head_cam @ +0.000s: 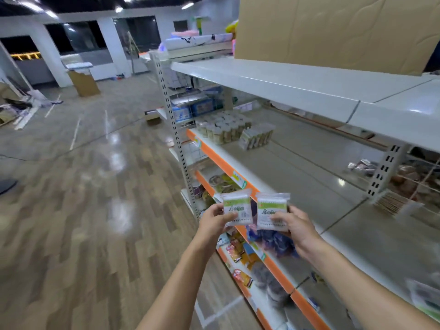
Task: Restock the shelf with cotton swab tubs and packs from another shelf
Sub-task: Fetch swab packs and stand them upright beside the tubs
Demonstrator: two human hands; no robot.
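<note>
Two packs: left pack [237,210] pinched by left hand [215,220], right pack [273,211] by right hand [294,231], both just before the orange-edged shelf [309,177].
Handling: likely light, soft film, slippery; grip lower edges.
Tubs [222,127]: far end of that shelf.

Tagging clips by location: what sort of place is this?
Likely a small retail shop, partly stocked: metal gondola shelving with orange price strips, cotton swab tubs grouped on it, snack packets lower down. Left hand and right hand each hold a swab pack.
</note>
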